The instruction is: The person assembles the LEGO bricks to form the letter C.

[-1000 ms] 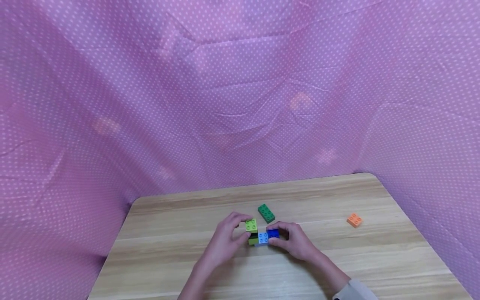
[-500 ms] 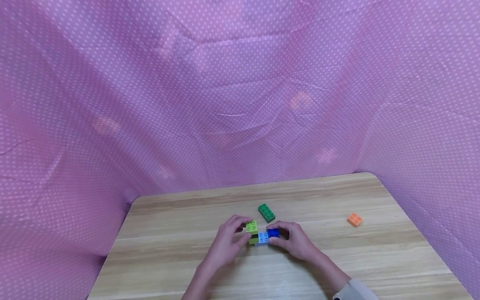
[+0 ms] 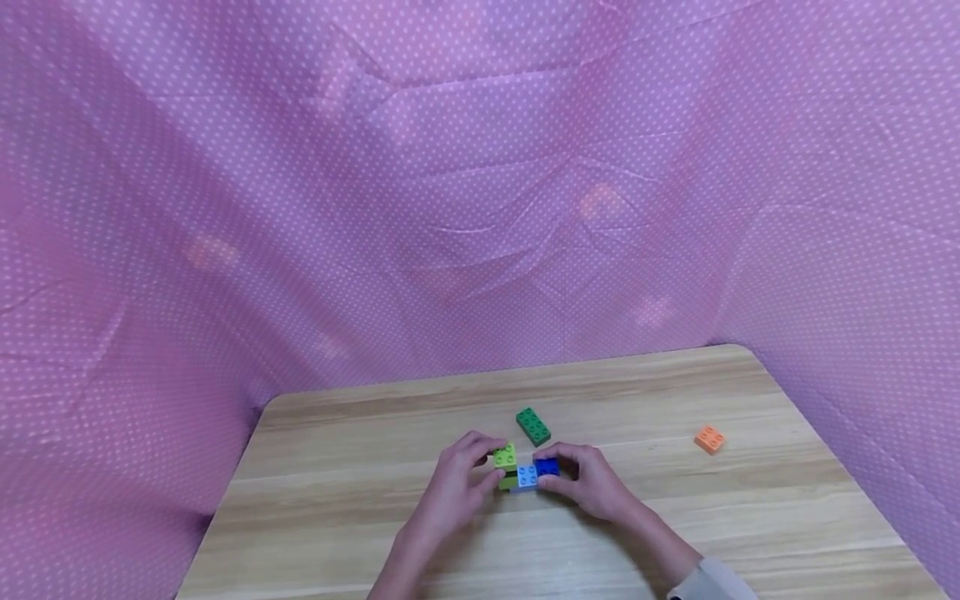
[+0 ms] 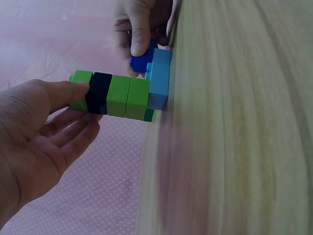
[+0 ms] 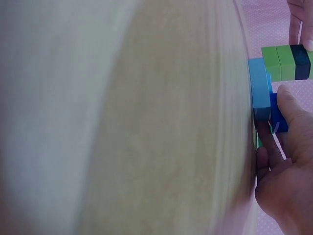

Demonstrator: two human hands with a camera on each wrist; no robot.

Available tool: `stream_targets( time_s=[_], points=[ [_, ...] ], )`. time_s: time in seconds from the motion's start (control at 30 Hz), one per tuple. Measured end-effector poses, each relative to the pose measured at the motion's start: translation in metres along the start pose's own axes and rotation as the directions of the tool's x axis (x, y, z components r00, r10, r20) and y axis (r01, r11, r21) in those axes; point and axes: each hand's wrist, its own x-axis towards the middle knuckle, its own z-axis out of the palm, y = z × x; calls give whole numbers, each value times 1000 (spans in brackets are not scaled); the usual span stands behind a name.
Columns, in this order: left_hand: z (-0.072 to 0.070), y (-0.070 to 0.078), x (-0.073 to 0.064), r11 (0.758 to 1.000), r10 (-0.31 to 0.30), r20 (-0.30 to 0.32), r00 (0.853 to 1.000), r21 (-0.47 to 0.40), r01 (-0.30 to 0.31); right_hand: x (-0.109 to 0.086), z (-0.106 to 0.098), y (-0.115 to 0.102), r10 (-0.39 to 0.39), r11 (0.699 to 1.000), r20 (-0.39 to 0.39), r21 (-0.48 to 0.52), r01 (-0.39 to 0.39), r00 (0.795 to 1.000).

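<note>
My left hand (image 3: 453,487) pinches the top of a brick stack between thumb and fingers. From the top, the stack has a lime green brick (image 4: 80,88), a black brick (image 4: 99,93) and two more lime green bricks (image 4: 128,96). It stands at the left end of a light blue brick (image 3: 527,476), which lies low at the table. On that brick's right end sits a dark blue brick (image 3: 547,467); my right hand (image 3: 596,483) pinches it between thumb and fingers. A sliver of darker green (image 4: 149,115) shows beneath the stack in the left wrist view.
A long green brick (image 3: 533,426) lies just beyond the hands, studs up. Far to the right on the wooden table (image 3: 337,467) is an orange brick (image 3: 708,439). Pink dotted cloth (image 3: 480,208) hangs behind the table and along its sides.
My left hand and the stack's top have shifted slightly to the right and toward me. Less of the black brick shows in the head view. My right hand stays nearly still.
</note>
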Motion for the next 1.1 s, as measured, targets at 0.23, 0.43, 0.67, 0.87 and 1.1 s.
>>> stream_targets(
  time_s=[0.23,0.43,0.67,0.87,1.1],
  points=[
    [2,1,0,998,27,-32,999,58,-25,-1,-1,0,0,1000,-2,-12,0,1000],
    [2,1,-1,995,2,-35,999,100,2,2,-5,-3,-20,999,41,-49,22,999],
    [2,1,1,999,6,-23,1000,43,-5,10,-14,-11,-13,996,28,-88,15,1000],
    [3,1,2,999,-36,-10,999,32,36,29,-25,-13,7,989,-243,-139,-42,970],
    [1,3,3,997,-73,5,997,13,73,46,-23,-6,-32,969,-282,-242,-39,959]
  ],
)
